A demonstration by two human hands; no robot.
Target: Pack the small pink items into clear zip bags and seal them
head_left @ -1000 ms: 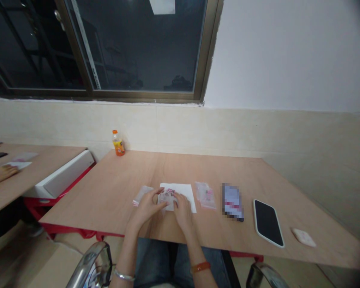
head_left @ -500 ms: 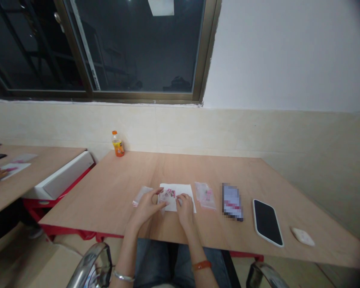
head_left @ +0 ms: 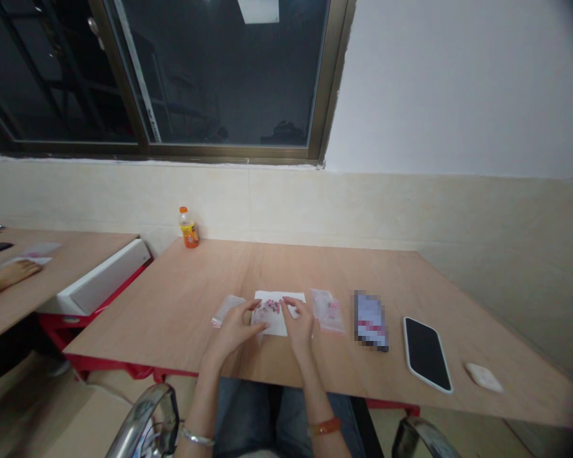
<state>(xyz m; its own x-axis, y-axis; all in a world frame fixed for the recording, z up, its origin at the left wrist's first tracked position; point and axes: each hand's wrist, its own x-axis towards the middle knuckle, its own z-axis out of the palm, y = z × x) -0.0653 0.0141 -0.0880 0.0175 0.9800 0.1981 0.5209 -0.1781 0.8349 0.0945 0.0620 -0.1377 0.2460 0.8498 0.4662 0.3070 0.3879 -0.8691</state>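
Note:
A white sheet of paper (head_left: 279,327) lies on the table in front of me, with a cluster of small pink pieces (head_left: 272,306) on it. My left hand (head_left: 236,326) rests at the sheet's left edge, thumb and index finger spread on either side of some clear plastic. Over the right part of the sheet is my right hand (head_left: 300,321). Its thumb and index tips come together beside the pink pieces; anything between them is too small to make out. Clear plastic bags lie on both sides, one on the left (head_left: 226,308) and one with pink bits on the right (head_left: 329,310).
Farther right are a blurred-out phone-like item (head_left: 370,321), a white-edged phone (head_left: 427,353) and a small white case (head_left: 484,376). An orange drink bottle (head_left: 189,230) stands by the wall. Another person's hand (head_left: 21,272) lies on the neighbouring table.
My right hand has lifted slightly and opened out from a tighter curl, its fingertips now nearer the pink pieces. My left hand has hardly moved. The other person's hand reaches farther right.

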